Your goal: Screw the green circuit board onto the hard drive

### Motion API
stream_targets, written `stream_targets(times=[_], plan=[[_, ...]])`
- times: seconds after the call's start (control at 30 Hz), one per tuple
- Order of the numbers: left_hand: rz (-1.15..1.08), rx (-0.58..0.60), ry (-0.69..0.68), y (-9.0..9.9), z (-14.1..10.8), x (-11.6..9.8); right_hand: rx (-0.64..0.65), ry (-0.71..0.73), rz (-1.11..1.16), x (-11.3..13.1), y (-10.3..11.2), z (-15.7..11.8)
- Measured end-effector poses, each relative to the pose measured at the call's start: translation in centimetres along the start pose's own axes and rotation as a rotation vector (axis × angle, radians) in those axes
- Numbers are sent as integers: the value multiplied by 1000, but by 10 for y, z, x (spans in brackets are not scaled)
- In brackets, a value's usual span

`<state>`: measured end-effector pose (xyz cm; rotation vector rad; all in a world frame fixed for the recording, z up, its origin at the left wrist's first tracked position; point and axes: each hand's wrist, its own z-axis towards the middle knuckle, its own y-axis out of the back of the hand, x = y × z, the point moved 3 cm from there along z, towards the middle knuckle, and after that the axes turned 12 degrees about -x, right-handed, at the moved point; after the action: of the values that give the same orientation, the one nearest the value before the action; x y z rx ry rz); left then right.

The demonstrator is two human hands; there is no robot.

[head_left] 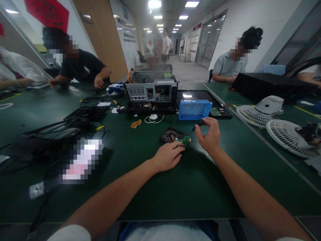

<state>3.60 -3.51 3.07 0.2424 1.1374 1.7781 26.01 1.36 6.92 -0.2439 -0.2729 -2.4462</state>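
A hard drive (pixel 169 135) lies on the green table with its underside up, showing a dark metal body and a green circuit board (pixel 186 139). My left hand (pixel 167 156) grips its near side, fingers over the edge of the board; the part under the fingers is hidden. Between the thumb and fingers of my right hand (pixel 210 136) is a screwdriver (pixel 198 124) with a dark handle. Its thin shaft slants down to the right end of the drive; whether the tip touches a screw is too small to tell.
Beyond the drive stand a blue plastic bin (pixel 195 110) and an opened computer case (pixel 151 90). Another circuit board (pixel 217 112) lies right of the bin. White fan parts (pixel 260 110) are at right, cables and a black bag (pixel 55 137) at left. Several people sit around the table.
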Motion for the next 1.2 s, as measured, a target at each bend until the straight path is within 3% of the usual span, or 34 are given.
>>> stream_targets(times=[0.2, 0.43, 0.9, 1.2], plan=[[3, -2, -2, 1, 0, -1, -12, -89, 14, -5, -4, -6], [0, 2, 2, 0, 1, 0, -2, 31, -109, -1, 2, -1], [-12, 11, 4, 2, 1, 0, 113, -57, -35, -4, -2, -5], [-9, 5, 4, 2, 1, -1, 79, -25, -76, 1, -1, -2]])
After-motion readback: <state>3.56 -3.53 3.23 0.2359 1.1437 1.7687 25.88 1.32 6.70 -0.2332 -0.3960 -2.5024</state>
